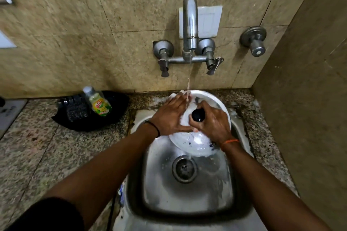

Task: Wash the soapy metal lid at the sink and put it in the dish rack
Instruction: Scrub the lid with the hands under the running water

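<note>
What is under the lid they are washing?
The steel sink lies under the metal lid, its drain showing just below the lid's lower edge. The lid and both hands cover the basin's far end, so anything there is hidden.

Over the steel sink (187,199), the right hand (212,122) closes its grip on the black round knob (198,115) of the soapy round metal lid (195,142), while the left hand (170,116) lies flat on it under the tap's (190,24) running water.

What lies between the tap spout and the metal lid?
In the head view, only a thin stream of water falls from the spout onto the lid.
</note>
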